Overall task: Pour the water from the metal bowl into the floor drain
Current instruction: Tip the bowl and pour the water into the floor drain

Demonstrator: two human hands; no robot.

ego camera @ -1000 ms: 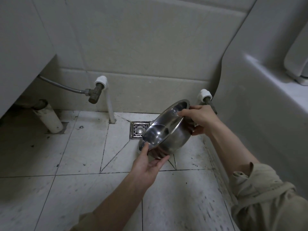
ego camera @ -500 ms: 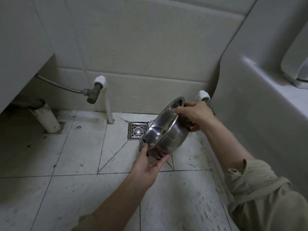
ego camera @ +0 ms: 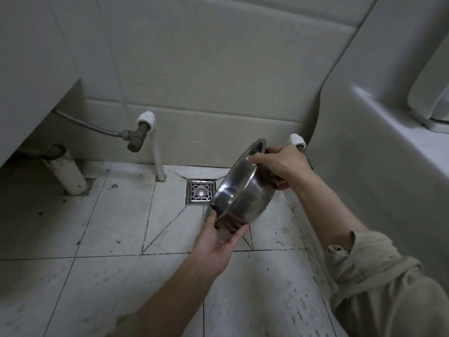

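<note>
Pour step in hand: metal bowl (ego camera: 243, 188) is tipped steeply, mouth facing left toward the floor drain (ego camera: 200, 192), low rim just beside the grate. Left hand (ego camera: 218, 242) grasps the low edge w/ thumb and fingers; right hand (ego camera: 283, 164) pinches the top rim. Can't see a stream, bowl possibly near empty. Next: tip further, keeping the lip over the drain.

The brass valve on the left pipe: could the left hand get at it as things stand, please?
Probably not yet: the left hand is holding the metal bowl. The floor towards the valve looks unobstructed.
</note>
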